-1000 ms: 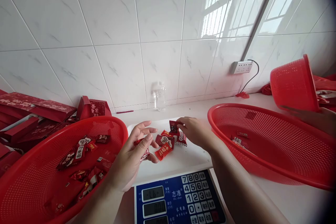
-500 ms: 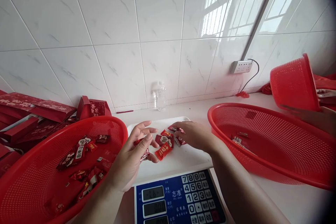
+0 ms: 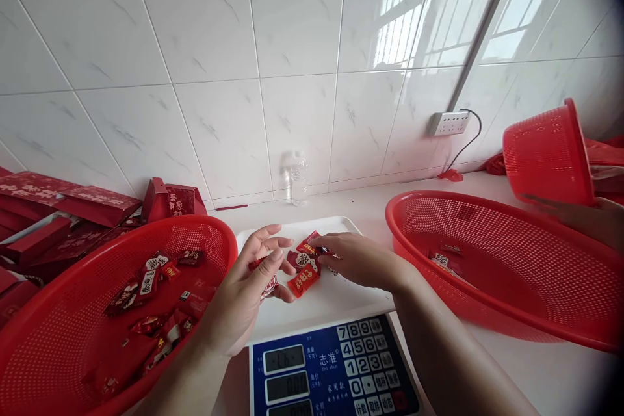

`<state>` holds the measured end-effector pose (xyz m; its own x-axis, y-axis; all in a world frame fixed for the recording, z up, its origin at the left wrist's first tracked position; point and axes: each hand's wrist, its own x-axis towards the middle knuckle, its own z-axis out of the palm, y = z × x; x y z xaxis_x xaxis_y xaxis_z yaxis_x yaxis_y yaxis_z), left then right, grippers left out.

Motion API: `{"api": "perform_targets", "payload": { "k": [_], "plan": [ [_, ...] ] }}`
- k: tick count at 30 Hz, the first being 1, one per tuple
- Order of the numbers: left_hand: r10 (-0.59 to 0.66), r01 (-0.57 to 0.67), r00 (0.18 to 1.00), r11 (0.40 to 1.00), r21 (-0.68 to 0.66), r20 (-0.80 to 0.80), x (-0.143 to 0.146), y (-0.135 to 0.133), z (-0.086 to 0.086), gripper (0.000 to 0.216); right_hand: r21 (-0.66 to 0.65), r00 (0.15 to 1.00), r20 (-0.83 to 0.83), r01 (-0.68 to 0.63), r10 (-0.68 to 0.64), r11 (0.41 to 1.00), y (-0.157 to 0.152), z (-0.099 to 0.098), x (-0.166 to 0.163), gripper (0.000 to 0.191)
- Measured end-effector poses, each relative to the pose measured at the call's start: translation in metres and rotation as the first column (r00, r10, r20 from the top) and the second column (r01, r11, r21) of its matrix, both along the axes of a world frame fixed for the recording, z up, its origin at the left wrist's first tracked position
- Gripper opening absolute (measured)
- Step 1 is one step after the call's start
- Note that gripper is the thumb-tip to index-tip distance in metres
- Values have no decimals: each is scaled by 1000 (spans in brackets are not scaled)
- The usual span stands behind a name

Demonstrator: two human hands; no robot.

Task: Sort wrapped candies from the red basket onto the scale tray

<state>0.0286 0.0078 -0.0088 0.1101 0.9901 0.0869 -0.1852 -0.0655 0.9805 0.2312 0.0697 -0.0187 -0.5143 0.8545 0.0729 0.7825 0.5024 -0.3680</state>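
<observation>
Several red wrapped candies (image 3: 303, 265) lie on the white pan (image 3: 322, 304) of a digital scale (image 3: 331, 370). My left hand (image 3: 244, 292) is cupped at the pan's left edge, fingers apart, with a candy (image 3: 269, 285) against its fingertips. My right hand (image 3: 355, 259) lies over the candies from the right, fingers curled onto them; I cannot see whether it grips one. A red mesh basket (image 3: 88, 338) on my left holds more candies (image 3: 146, 283).
A wide red mesh basket (image 3: 536, 312) on the right holds a few candies (image 3: 441, 259). Another person's hand (image 3: 592, 218) holds a small red basket (image 3: 548, 156) at far right. Red boxes (image 3: 63, 208) pile at back left. A clear bottle (image 3: 298, 179) and a power strip (image 3: 448, 123) stand by the tiled wall.
My right hand has slid left and down across the scale pan, sweeping the candies toward my left hand. My left hand has stayed in place.
</observation>
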Motion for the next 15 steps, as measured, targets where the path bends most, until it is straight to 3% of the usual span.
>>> {"api": "perform_targets", "payload": {
  "k": [9,15],
  "plan": [
    [-11,11,1000,1000,2,9,-1,0,-1,37,17,985,26,169,-170,985,4,0,14,33],
    [-20,20,1000,1000,-9,24,-1,1,-1,36,-28,998,7,69,-69,997,3,1,7,27]
  ]
}}
